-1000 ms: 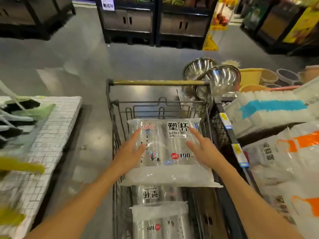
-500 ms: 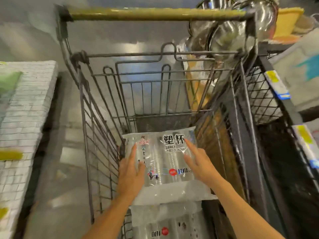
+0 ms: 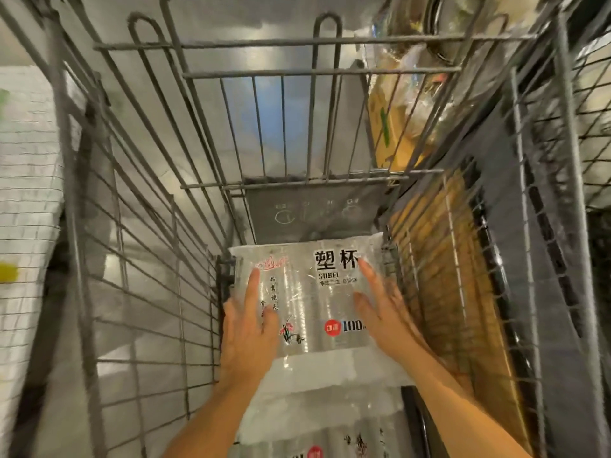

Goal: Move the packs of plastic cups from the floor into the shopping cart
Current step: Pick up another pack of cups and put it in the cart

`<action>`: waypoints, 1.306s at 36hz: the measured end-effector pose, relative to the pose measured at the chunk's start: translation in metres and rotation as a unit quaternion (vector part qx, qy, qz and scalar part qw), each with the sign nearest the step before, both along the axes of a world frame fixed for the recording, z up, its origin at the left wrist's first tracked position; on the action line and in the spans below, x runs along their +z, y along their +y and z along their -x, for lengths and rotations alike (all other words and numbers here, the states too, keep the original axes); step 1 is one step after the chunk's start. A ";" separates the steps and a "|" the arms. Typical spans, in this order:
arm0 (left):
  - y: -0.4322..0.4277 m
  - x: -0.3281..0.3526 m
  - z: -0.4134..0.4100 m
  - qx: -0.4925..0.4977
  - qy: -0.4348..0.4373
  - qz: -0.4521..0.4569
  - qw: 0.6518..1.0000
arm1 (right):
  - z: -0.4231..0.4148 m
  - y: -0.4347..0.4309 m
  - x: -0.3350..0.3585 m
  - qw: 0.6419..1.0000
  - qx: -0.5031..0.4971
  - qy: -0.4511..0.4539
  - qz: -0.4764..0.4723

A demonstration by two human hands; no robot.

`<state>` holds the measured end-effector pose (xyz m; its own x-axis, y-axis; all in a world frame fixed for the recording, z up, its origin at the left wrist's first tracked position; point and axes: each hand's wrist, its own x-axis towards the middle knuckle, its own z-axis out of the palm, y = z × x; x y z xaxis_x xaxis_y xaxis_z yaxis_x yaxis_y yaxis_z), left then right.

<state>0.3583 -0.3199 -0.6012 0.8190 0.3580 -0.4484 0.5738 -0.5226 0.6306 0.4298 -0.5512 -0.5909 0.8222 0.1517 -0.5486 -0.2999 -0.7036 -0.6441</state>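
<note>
A clear pack of plastic cups (image 3: 314,292) with black printed characters and a red label lies deep inside the grey wire shopping cart (image 3: 139,226), near its far end. My left hand (image 3: 248,328) grips its left side with fingers spread along the top. My right hand (image 3: 383,312) grips its right side the same way. Another pack of cups (image 3: 324,428) lies lower in the cart, partly under the held pack and between my forearms.
The cart's wire walls close in on both sides, with a folded child-seat flap (image 3: 314,213) at the far end. A white tiled block (image 3: 26,226) stands to the left outside the cart. Shelving with wire mesh (image 3: 545,259) and yellow goods (image 3: 396,133) is to the right.
The pack has gone down from above the cart's rim to deep inside the basket, both hands still on it. My head has leaned in closer over the cart.
</note>
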 end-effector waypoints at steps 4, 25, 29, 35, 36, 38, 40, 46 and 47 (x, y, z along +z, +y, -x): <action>-0.003 0.012 -0.004 0.006 -0.003 -0.002 1.000 | -0.001 0.002 0.008 1.000 0.008 0.007 0.004; 0.004 0.331 -0.077 -0.274 -0.024 -0.244 0.930 | -0.070 -0.005 0.324 0.931 0.228 -0.189 0.214; -0.002 0.410 -0.072 -0.274 -0.039 -0.251 0.927 | -0.067 -0.013 0.399 0.909 0.246 -0.240 0.238; -0.013 0.496 -0.053 -0.251 -0.109 -0.270 0.923 | -0.058 -0.030 0.477 0.885 0.245 -0.305 0.253; -0.016 0.506 -0.050 -0.253 -0.115 -0.271 0.922 | -0.055 -0.032 0.488 0.881 0.243 -0.317 0.255; -0.020 0.525 -0.044 -0.262 -0.123 -0.278 0.916 | -0.049 -0.037 0.506 0.875 0.232 -0.340 0.255; -0.025 0.542 -0.040 -0.273 -0.134 -0.288 0.908 | -0.041 -0.041 0.523 0.869 0.223 -0.355 0.262; -0.044 0.574 -0.043 -0.314 -0.186 -0.309 0.878 | -0.012 -0.053 0.563 0.855 0.174 -0.385 0.301; -0.048 0.577 -0.043 -0.323 -0.197 -0.310 0.872 | -0.005 -0.056 0.567 0.855 0.161 -0.387 0.305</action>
